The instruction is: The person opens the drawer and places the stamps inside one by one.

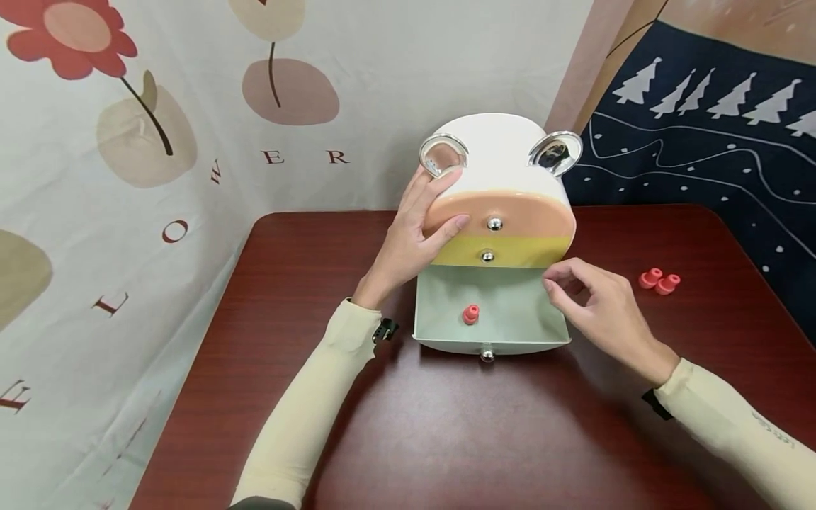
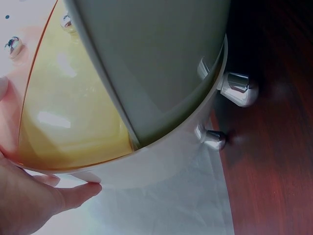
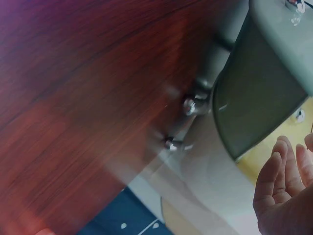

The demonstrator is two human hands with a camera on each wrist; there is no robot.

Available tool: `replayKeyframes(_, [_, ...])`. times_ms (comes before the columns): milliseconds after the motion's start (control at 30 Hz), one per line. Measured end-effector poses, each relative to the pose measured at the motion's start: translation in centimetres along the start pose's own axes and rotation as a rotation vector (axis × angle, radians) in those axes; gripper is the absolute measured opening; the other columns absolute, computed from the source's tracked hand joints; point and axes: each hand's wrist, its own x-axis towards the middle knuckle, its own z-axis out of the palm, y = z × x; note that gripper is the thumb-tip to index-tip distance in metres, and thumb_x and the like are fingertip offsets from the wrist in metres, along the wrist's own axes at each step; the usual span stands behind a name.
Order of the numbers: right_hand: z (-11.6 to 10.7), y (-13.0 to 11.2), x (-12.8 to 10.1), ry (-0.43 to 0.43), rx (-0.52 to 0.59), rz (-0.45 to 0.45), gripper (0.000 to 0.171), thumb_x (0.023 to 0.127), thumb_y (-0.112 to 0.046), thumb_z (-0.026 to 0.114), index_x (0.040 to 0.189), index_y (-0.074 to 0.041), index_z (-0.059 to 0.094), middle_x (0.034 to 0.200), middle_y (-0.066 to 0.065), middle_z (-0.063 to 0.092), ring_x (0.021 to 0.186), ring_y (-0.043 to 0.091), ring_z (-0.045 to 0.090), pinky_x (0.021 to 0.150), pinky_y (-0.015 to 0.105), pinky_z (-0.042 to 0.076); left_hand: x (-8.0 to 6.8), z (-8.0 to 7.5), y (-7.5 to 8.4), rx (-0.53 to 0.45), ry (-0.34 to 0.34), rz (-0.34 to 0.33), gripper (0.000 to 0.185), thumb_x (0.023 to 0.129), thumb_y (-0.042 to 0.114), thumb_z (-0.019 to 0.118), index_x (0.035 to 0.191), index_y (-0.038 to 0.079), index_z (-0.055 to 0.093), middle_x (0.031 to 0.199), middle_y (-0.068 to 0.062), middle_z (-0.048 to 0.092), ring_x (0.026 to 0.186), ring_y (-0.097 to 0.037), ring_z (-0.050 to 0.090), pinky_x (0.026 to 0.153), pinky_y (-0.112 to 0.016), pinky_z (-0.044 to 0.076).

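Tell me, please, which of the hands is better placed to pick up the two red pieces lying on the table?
The right hand, probably. It hovers at the open green drawer's right edge, on the same side as the two red pieces, holding nothing. The left hand rests on the drawer box's far side, steadying it.

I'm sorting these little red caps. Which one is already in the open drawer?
The single red cap lying on the green drawer floor. The other two caps sit together on the table, right of the right hand.
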Motion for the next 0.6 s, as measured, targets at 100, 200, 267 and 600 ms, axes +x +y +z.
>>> replayKeyframes(100, [-0.5,0.3,-0.3,0.02,-0.009,0.04,0.021,0.094,0.001,0.082,0.109,-0.014,0.078,0.097,-0.007,0.077,0.076,0.003,0.063,0.069,0.013,0.049,0.1,0.0,0.0,0.002,0.009,0.041,0.061,0.104,0.021,0.077,0.16,0.012,0.055,0.16,-0.006,0.052,0.163,-0.013,0.019,0.132,-0.04,0.011])
replayKeyframes(200, [-0.8,0.6,-0.7,0.042,-0.008,0.08,0.021,0.094,-0.001,0.082,0.109,-0.015,0.079,0.095,-0.007,0.076,0.074,0.003,0.06,0.068,0.012,0.046,0.2,-0.1,0.0,0.005,0.018,0.082,0.061,0.103,0.019,0.078,0.159,0.009,0.055,0.158,-0.01,0.054,0.162,-0.015,0.023,0.132,-0.042,0.011])
replayKeyframes(267, [-0.9,0.8,-0.9,0.054,-0.005,0.1,0.021,0.095,-0.001,0.082,0.11,-0.015,0.079,0.093,-0.007,0.074,0.072,0.004,0.058,0.066,0.014,0.045,0.2,-0.1,0.0,0.009,0.019,0.086,0.061,0.103,0.019,0.078,0.158,0.009,0.055,0.158,-0.01,0.054,0.162,-0.014,0.024,0.132,-0.042,0.011])
replayKeyframes(600, [-1.9,2.3,-1.6,0.118,-0.037,0.136,0.016,0.096,-0.003,0.079,0.11,-0.012,0.077,0.081,-0.006,0.064,0.069,0.003,0.054,0.063,0.015,0.042,0.2,-0.1,0.1,0.006,0.017,0.078,0.061,0.103,0.02,0.078,0.159,0.01,0.055,0.158,-0.009,0.054,0.162,-0.014,0.023,0.132,-0.041,0.011])
